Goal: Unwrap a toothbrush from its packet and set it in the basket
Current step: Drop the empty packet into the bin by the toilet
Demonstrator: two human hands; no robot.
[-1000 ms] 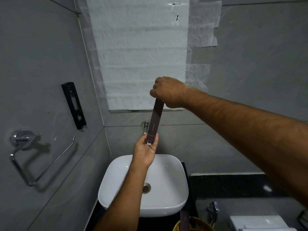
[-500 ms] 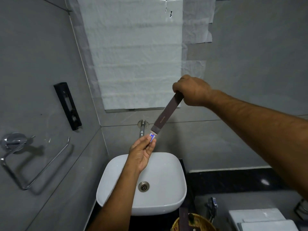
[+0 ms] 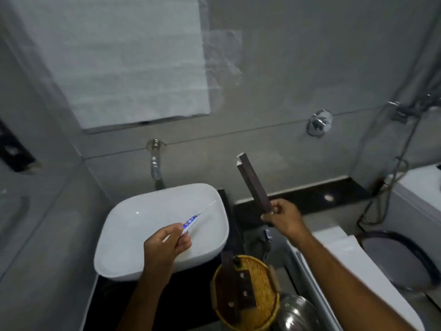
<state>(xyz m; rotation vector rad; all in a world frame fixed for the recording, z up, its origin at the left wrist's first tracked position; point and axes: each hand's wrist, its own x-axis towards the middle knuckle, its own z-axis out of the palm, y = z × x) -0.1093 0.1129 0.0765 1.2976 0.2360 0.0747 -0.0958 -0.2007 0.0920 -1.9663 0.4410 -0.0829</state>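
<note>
My left hand (image 3: 167, 244) pinches a thin white toothbrush (image 3: 198, 215) together with a small blue-and-white tube, held over the white basin (image 3: 133, 263). The brush points up and to the right. My right hand (image 3: 284, 218) grips the lower end of the long dark brown packet (image 3: 254, 182), which stands tilted with its open end up. The two hands are well apart. A round yellow wicker basket (image 3: 265, 304) sits on the dark counter below my right hand, with other dark brown packets leaning inside it.
A chrome spout (image 3: 156, 163) comes out of the grey wall above the basin. A white toilet cistern (image 3: 358, 278) and a dark bin (image 3: 396, 259) are at the right. A shiny metal lid (image 3: 293, 314) lies beside the basket.
The toothbrush has come fully out of the packet. Both hands dropped lower and moved apart, the right hand swinging the packet rightward. The view tilted down, showing the basket.
</note>
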